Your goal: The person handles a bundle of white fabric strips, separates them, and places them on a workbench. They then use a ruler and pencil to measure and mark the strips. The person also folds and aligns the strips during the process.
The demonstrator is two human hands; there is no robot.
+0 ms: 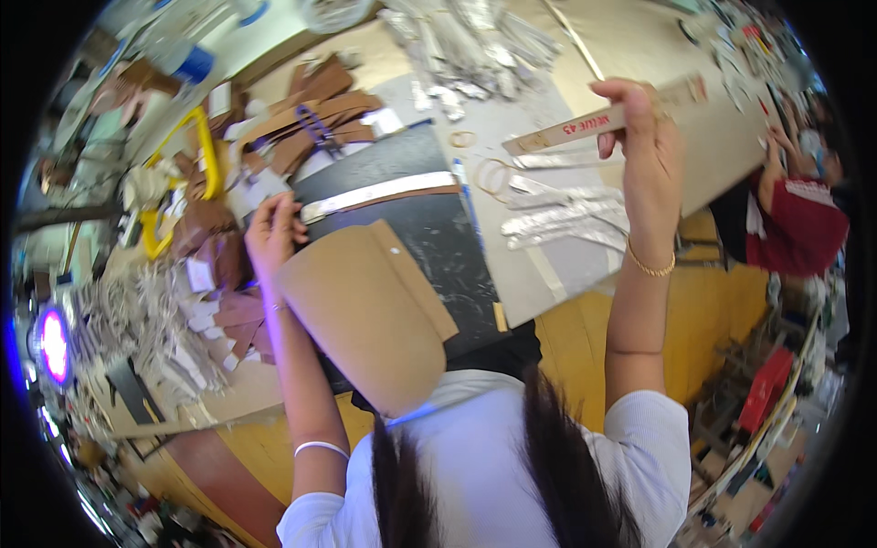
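Note:
My right hand (647, 146) is raised over the right side of the table, its thumb and fingers closed on a flat beige strip template (571, 128) with red marking. On a black mat (438, 256) lies a brown strip (411, 194) with a white strip (365, 194) on top. My left hand (272, 236) is beside the left end of these strips, its fingers curled in; whatever they hold is hidden. A tan panel (365, 301) with a rounded end lies across the mat's near edge, close to my left forearm and partly over my lap.
Silvery-white strips (566, 219) lie right of the mat, near rubber bands (493, 176). Brown pieces (315, 105), purple-handled snips (315, 128) and a yellow frame (210, 155) are at the left. Far right, another person in a red top (799, 228) is at the table.

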